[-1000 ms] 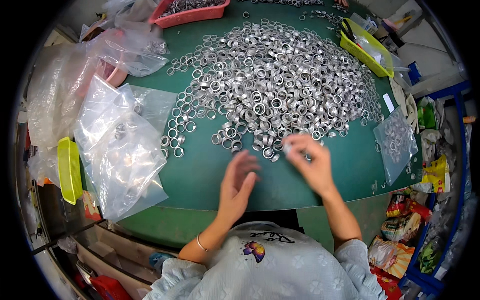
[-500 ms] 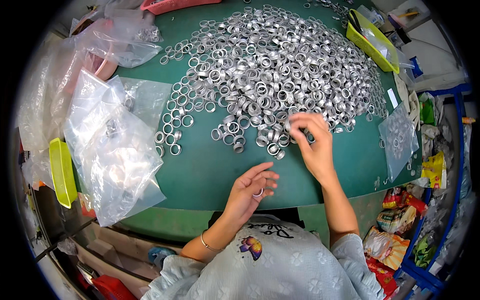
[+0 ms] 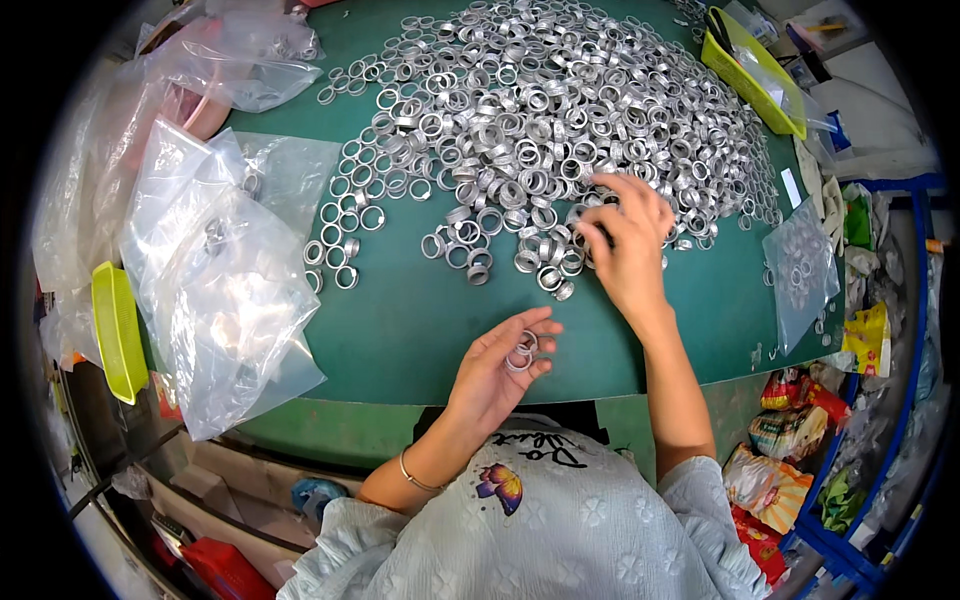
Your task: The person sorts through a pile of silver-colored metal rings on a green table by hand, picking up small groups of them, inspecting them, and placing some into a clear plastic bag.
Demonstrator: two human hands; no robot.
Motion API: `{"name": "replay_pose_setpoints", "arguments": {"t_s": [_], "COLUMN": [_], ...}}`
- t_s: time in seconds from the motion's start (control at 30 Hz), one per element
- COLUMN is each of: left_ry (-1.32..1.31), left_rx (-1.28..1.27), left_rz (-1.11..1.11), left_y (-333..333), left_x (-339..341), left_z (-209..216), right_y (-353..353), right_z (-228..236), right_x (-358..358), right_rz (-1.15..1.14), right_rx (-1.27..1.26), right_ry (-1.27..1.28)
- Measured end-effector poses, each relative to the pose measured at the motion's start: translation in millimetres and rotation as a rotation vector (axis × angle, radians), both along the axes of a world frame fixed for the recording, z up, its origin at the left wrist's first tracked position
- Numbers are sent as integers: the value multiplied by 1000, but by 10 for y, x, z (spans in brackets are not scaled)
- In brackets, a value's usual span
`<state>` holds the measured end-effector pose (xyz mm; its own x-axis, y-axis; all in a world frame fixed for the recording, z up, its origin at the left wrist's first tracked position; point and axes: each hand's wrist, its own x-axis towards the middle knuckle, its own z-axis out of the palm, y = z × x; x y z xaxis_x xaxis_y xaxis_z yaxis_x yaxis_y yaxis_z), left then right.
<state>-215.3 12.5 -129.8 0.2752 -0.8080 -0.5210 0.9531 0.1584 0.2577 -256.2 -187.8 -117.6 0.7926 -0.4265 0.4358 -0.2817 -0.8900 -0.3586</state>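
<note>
A large heap of silver metal rings [image 3: 540, 130] covers the far middle of the green table. Near the table's front edge, palm up, my left hand [image 3: 497, 365] is closed loosely round a few of these silver rings [image 3: 522, 350]. Further forward and to the right, my right hand [image 3: 632, 245] is at the heap's near edge. Its thumb and curved fingers are apart over the rings, and I make out nothing held between them. A small cluster of rings [image 3: 465, 245] lies to the left of my right hand, with more strewn further left.
Clear plastic bags [image 3: 225, 290] cover the table's left side, beside a yellow-green basket [image 3: 118, 335]. Another such basket [image 3: 750, 75] stands far right. A small bag of rings [image 3: 800, 270] lies at the right edge. A blue rack [image 3: 905, 400] with packets is beyond it.
My right hand has moved back to the heap and its fingers have spread. More rings now show in my left hand. The whole view has shifted slightly.
</note>
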Motion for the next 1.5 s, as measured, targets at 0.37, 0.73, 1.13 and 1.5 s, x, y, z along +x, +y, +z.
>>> {"name": "replay_pose_setpoints", "arguments": {"t_s": [0.37,0.73,1.13,1.5], "left_ry": [-240,-1626,-1057,-275], "left_rx": [76,490,314,29], "left_rz": [-93,-154,-162,-264], "left_y": [49,-168,-302,-276], "left_x": [-20,-83,-68,-138], "left_z": [-32,-15,-107,-49], "right_y": [372,201,329,680], "right_z": [-83,-176,-199,168], "right_x": [-761,-1203,-694,-846], "right_rz": [-85,-452,-280,124], "right_rx": [1503,51,165,527], "right_ry": [-443,-62,4,-43]}}
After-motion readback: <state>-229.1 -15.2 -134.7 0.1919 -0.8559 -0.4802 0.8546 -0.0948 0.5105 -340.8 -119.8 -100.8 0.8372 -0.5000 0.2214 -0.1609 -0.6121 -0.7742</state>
